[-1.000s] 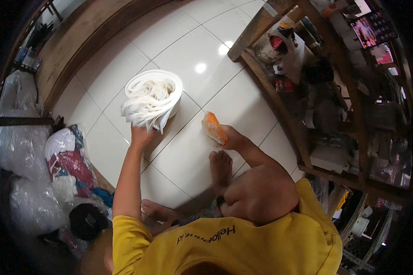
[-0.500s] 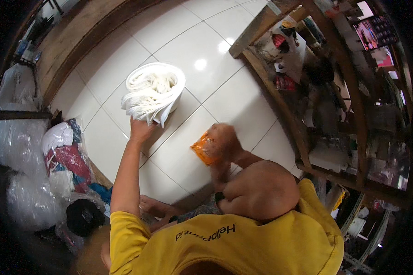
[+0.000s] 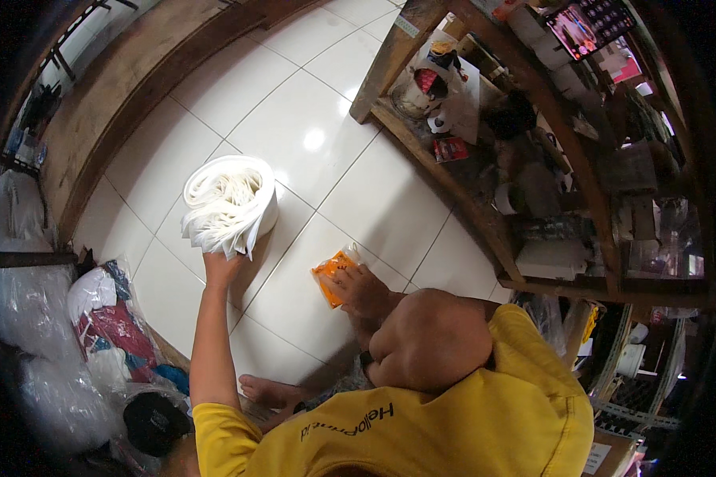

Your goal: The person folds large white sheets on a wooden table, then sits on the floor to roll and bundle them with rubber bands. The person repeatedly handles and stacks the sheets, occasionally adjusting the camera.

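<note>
My left hand point(image 3: 221, 269) grips the near edge of a thick white roll point(image 3: 254, 179), its fingers mostly hidden under the material. Loosely coiled layers show at the top, with soft folded edges hanging over my hand; whether it is cloth or paper I cannot tell. To the right, my right hand point(image 3: 366, 292) is on a flat orange packet point(image 3: 336, 262) in clear plastic. My fingers lie across its face and the thumb is hidden. The packet is low over the white tiled floor point(image 3: 286, 326); whether it touches the tiles I cannot tell.
A wooden shelf rack point(image 3: 429, 171) crowded with goods stands at the right. Plastic-wrapped bundles point(image 3: 115, 326) and a black cap point(image 3: 155, 423) lie at the left. A wooden ledge point(image 3: 147, 75) runs along the far left. My bent knee point(image 3: 445, 338) is beside my right arm.
The whole view has shifted, so the roll and packet appear lower and farther left. My right hand, blurred before, is now sharper, its fingers lying over the packet. My left hand keeps its grip.
</note>
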{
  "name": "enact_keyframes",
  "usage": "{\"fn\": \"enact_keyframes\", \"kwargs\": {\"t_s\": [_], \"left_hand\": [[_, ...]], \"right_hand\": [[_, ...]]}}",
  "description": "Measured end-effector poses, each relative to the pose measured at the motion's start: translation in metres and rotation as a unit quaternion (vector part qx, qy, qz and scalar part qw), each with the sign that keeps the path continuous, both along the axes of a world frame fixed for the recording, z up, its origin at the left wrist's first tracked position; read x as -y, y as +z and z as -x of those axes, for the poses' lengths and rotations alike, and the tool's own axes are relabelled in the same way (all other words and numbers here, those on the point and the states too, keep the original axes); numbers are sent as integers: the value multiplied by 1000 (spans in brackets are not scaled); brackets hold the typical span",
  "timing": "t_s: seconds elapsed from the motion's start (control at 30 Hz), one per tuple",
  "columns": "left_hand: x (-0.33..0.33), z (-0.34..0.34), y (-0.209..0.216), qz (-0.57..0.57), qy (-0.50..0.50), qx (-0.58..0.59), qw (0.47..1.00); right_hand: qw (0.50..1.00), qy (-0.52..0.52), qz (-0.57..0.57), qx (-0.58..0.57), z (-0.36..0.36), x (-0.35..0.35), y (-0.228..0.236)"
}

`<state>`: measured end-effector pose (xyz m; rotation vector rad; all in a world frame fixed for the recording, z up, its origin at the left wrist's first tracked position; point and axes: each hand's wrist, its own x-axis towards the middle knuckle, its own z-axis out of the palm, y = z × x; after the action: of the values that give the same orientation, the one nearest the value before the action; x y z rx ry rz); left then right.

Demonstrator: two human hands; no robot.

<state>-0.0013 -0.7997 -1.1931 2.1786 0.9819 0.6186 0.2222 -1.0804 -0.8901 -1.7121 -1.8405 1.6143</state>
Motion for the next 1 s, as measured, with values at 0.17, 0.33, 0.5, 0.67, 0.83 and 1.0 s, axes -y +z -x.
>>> {"fn": "enact_keyframes", "kwargs": {"t_s": [0.17, 0.33, 0.5, 0.67, 0.83, 1.0], "left_hand": [[0, -2, -4, 32, 9, 28, 999], [-2, -1, -4, 90, 13, 44, 995], [-4, -6, -4, 25, 4, 34, 999], [-6, 12, -43, 39, 6, -24, 999], [-1, -7, 2, 60, 31, 51, 996], [3, -10, 14, 29, 13, 50, 998]], "right_hand": [[989, 95, -61, -98, -20, -6, -10], [974, 152, -158, -62, -26, -34, -8], [973, -76, -180, 121, -21, -54, -189], [927, -292, -233, 15, -57, -53, -218], [911, -360, -199, -19, -72, -52, -216], [870, -433, -227, -57, -82, -59, -227]]}}
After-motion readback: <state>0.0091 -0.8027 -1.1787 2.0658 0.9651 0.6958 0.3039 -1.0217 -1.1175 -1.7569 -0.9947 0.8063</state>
